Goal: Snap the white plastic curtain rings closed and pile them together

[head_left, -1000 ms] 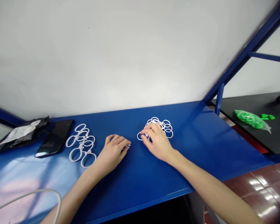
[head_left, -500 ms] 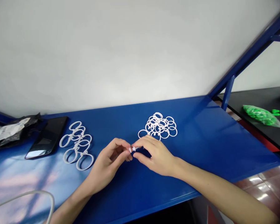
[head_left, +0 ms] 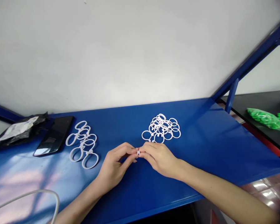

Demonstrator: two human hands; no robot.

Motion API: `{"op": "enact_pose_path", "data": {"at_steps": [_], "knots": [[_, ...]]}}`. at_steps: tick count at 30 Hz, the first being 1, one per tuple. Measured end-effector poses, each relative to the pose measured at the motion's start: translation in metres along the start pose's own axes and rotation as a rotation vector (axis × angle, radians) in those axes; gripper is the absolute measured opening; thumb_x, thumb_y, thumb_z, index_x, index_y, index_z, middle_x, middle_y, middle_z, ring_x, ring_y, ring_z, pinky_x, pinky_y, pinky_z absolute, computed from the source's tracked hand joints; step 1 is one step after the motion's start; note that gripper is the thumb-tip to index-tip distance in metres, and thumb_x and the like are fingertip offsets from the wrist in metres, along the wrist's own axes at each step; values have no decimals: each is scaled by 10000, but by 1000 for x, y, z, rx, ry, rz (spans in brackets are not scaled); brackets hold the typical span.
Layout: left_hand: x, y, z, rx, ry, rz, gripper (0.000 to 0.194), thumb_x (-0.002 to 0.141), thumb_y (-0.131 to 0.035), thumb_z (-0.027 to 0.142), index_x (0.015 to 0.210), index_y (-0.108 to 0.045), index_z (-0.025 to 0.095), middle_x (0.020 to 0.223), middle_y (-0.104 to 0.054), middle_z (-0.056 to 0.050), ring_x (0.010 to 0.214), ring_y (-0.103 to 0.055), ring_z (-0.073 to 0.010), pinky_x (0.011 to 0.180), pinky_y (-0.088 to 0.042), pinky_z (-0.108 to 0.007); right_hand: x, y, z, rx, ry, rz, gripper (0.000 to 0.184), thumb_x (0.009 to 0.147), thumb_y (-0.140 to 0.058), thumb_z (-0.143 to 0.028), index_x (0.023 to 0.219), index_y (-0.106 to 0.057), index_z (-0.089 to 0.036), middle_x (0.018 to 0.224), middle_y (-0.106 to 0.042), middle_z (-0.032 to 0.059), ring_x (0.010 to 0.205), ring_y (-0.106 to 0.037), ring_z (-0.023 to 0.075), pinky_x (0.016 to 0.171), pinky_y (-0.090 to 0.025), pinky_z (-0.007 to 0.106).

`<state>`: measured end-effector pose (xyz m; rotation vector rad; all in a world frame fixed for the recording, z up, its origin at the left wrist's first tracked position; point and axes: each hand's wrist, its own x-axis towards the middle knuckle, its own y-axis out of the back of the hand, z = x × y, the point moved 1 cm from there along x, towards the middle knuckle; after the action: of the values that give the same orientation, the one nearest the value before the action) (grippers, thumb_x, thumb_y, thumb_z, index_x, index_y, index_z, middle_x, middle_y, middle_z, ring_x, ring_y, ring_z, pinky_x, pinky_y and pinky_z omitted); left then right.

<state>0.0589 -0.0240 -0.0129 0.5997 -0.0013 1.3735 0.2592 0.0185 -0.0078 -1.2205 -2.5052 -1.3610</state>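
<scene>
My left hand and my right hand meet fingertip to fingertip over the middle of the blue table. Both are closed in a pinch on small white plastic pieces, which sit pressed close together between the fingertips. Most of these pieces is covered by my fingers, so their full shape is hidden. Just beyond my right hand lies a pile of thin white rings with small knobs. To the left of my left hand rests a cluster of thicker white rings that look joined together.
A black phone and a black plastic package with a white label lie at left. A white cable arches at the lower left. Beyond a blue frame post, a bag of green pieces rests on a dark table.
The small white pieces had a gap between them and are now together, with my hands closer to each other. The whole view has shifted slightly.
</scene>
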Motion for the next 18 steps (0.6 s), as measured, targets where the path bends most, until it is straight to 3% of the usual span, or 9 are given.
{"op": "enact_pose_path", "data": {"at_steps": [6, 11, 13, 16, 18], "knots": [[1, 1, 5, 144, -190, -2, 107, 951, -639, 109, 943, -684, 205, 881, -723, -7, 769, -707, -98, 707, -561, -183, -1, 1, -3, -71, 60, -13, 316, 1099, -411, -284, 895, -628, -180, 821, -688, 22, 677, -623, 134, 645, -494, 263], [8, 20, 3, 401, -249, -54, 155, 992, -600, 235, 1038, -748, 232, 943, -752, -33, 863, -711, -148, 773, -571, -238, 3, -3, 3, -146, 82, 39, 249, 1085, -476, -300, 968, -663, -184, 866, -728, 23, 742, -674, 147, 691, -528, 273], [10, 40, 2, 676, -133, -42, 236, 1002, -559, 328, 1056, -778, 259, 921, -755, -48, 843, -708, -200, 743, -561, -295, 6, 0, 8, -176, 76, 88, 202, 1070, -519, -300, 1008, -677, -191, 918, -743, 26, 814, -696, 154, 743, -546, 281], [10, 74, 1, 1071, 319, 0, 357, 1005, -463, 395, 1136, -754, 233, 868, -777, -84, 763, -724, -283, 640, -516, -355, 9, 14, 21, -292, -4, 229, 174, 1055, -545, -293, 1015, -685, -198, 974, -735, 47, 899, -695, 180, 791, -562, 312], [9, 90, 1, 1150, 504, -44, 412, 1003, -416, 419, 1224, -704, 224, 811, -779, -92, 745, -732, -324, 590, -477, -364, 12, 27, 32, -412, -86, 315, 175, 1052, -535, -276, 1020, -687, -195, 1005, -713, 72, 956, -682, 213, 792, -571, 342]]}}
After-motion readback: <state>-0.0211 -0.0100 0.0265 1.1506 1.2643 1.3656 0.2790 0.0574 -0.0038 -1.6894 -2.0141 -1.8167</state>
